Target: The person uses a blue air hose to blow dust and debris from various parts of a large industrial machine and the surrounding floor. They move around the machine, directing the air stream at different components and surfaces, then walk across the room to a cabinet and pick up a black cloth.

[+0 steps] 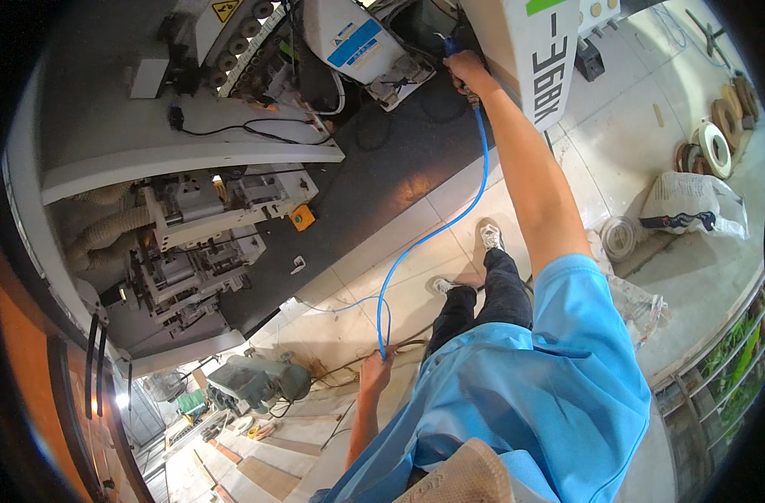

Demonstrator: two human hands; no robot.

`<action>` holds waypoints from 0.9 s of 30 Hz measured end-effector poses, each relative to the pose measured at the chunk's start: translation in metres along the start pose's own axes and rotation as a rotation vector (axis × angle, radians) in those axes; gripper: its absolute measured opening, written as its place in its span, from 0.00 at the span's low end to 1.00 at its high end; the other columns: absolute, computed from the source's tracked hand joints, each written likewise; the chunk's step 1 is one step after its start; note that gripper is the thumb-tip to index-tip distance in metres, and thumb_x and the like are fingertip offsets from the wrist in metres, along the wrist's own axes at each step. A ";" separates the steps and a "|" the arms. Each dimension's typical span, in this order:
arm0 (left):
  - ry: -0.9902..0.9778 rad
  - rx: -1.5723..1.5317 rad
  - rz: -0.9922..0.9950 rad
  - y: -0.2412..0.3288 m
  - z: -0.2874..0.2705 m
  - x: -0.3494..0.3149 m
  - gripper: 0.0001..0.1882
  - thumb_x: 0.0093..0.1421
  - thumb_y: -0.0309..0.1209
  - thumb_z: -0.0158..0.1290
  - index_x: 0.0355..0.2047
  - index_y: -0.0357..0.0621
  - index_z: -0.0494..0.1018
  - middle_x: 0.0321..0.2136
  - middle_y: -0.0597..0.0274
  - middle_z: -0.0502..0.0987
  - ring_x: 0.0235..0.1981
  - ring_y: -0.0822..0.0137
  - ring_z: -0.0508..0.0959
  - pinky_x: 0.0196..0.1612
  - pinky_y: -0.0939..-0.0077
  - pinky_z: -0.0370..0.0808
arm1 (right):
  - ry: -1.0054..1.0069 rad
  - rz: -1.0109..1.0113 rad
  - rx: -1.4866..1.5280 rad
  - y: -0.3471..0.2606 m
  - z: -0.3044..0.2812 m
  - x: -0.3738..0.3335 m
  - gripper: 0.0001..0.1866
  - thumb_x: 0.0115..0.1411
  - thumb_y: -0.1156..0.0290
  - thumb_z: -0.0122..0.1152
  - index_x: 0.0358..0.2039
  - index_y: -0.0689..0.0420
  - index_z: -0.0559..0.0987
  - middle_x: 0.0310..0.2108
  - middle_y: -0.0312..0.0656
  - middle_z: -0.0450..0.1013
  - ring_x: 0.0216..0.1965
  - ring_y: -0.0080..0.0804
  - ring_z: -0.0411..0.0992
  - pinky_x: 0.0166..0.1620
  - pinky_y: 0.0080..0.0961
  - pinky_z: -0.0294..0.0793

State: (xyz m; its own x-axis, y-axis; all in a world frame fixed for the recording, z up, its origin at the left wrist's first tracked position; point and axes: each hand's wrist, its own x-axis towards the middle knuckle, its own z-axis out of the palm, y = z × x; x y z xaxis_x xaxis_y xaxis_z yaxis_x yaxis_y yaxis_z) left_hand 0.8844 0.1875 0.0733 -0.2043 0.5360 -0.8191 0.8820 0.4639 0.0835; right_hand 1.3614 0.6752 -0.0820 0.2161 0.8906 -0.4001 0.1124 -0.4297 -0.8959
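Note:
My right hand [467,70] is stretched far forward to the machine and is closed round a blue air blow gun [451,45], its thin nozzle pointing into a dark opening. A blue air hose [486,159] leads from a metal fitting under that hand and curves down toward me. Lower in the view, my left hand [374,370] grips the hose close to a hanging loop. Beside the blow gun are a white machine housing with a blue label [356,44] and a tall white panel [529,50].
Machine units [202,277] with ribbed ducts fill the left, a yellow block [302,218] beside them. A grey-green motor [261,379] sits at lower left. Rolls of banding [715,149], a white sack [693,205] and a coil [619,238] lie on the right-hand floor.

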 end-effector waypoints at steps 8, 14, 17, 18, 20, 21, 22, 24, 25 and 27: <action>0.116 0.015 0.169 0.001 0.005 0.004 0.14 0.65 0.39 0.48 0.48 0.55 0.78 0.42 0.47 0.80 0.45 0.46 0.79 0.46 0.53 0.74 | 0.334 0.169 0.335 0.014 0.013 0.014 0.18 0.65 0.64 0.57 0.20 0.60 0.70 0.15 0.45 0.65 0.13 0.38 0.64 0.15 0.38 0.61; 0.132 -0.051 0.093 -0.009 0.016 0.003 0.14 0.64 0.38 0.48 0.47 0.57 0.78 0.41 0.49 0.81 0.45 0.46 0.79 0.47 0.54 0.74 | 0.019 0.140 0.407 0.039 0.020 -0.014 0.19 0.65 0.63 0.58 0.20 0.59 0.70 0.14 0.43 0.65 0.13 0.37 0.65 0.15 0.38 0.61; 0.154 0.012 0.161 -0.022 0.025 0.003 0.13 0.64 0.36 0.47 0.45 0.57 0.78 0.40 0.50 0.81 0.44 0.46 0.79 0.46 0.53 0.74 | -0.051 0.279 0.433 0.051 0.016 -0.041 0.17 0.65 0.62 0.58 0.21 0.55 0.70 0.13 0.39 0.63 0.12 0.34 0.64 0.15 0.35 0.61; 0.150 -0.001 0.180 -0.028 0.029 0.002 0.13 0.64 0.36 0.47 0.45 0.57 0.78 0.40 0.50 0.81 0.43 0.46 0.79 0.46 0.53 0.74 | -0.088 0.324 0.484 0.056 0.014 -0.054 0.17 0.65 0.62 0.58 0.21 0.55 0.69 0.12 0.39 0.63 0.12 0.33 0.63 0.15 0.35 0.61; 0.139 0.042 0.173 -0.039 0.036 0.003 0.13 0.63 0.36 0.47 0.45 0.57 0.78 0.39 0.50 0.81 0.42 0.46 0.79 0.45 0.52 0.74 | -0.018 0.341 0.504 0.066 0.016 -0.077 0.17 0.65 0.61 0.57 0.21 0.52 0.69 0.12 0.36 0.61 0.11 0.31 0.61 0.16 0.33 0.61; 0.152 0.013 0.197 -0.046 0.039 0.004 0.13 0.63 0.37 0.47 0.45 0.57 0.78 0.39 0.49 0.81 0.42 0.45 0.79 0.45 0.52 0.74 | -0.029 0.337 0.543 0.075 0.017 -0.093 0.17 0.64 0.61 0.58 0.21 0.52 0.68 0.12 0.35 0.61 0.11 0.29 0.60 0.16 0.32 0.61; 0.150 -0.020 0.211 -0.052 0.043 0.004 0.13 0.63 0.37 0.47 0.45 0.58 0.78 0.39 0.49 0.80 0.42 0.45 0.79 0.45 0.52 0.74 | -0.040 0.331 0.579 0.085 0.019 -0.111 0.17 0.64 0.61 0.59 0.21 0.51 0.68 0.12 0.34 0.61 0.12 0.28 0.60 0.16 0.31 0.61; 0.159 -0.072 0.139 -0.065 0.050 0.004 0.14 0.62 0.36 0.48 0.45 0.58 0.79 0.39 0.47 0.80 0.42 0.45 0.79 0.45 0.51 0.74 | -0.065 0.402 0.500 0.103 0.028 -0.149 0.16 0.64 0.61 0.60 0.21 0.51 0.68 0.13 0.32 0.61 0.11 0.24 0.58 0.16 0.28 0.61; 0.154 -0.070 0.090 -0.071 0.052 0.003 0.14 0.62 0.36 0.49 0.45 0.58 0.79 0.39 0.46 0.80 0.43 0.44 0.79 0.45 0.51 0.74 | -0.126 0.471 0.535 0.110 0.038 -0.168 0.17 0.63 0.61 0.60 0.21 0.51 0.68 0.13 0.32 0.61 0.12 0.23 0.58 0.17 0.27 0.61; 0.183 -0.084 0.111 -0.081 0.058 0.001 0.13 0.62 0.34 0.49 0.44 0.58 0.79 0.39 0.46 0.80 0.43 0.44 0.79 0.45 0.50 0.74 | -0.235 0.602 0.441 0.116 0.055 -0.198 0.17 0.63 0.60 0.61 0.21 0.51 0.68 0.13 0.32 0.61 0.12 0.22 0.59 0.17 0.26 0.61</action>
State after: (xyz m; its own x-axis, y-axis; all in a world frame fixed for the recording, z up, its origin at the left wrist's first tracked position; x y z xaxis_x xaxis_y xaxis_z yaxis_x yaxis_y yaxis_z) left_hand 0.8372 0.1100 0.0327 -0.1881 0.7029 -0.6860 0.8667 0.4474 0.2207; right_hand 1.2779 0.4576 -0.1174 -0.0994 0.5523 -0.8277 -0.3657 -0.7939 -0.4858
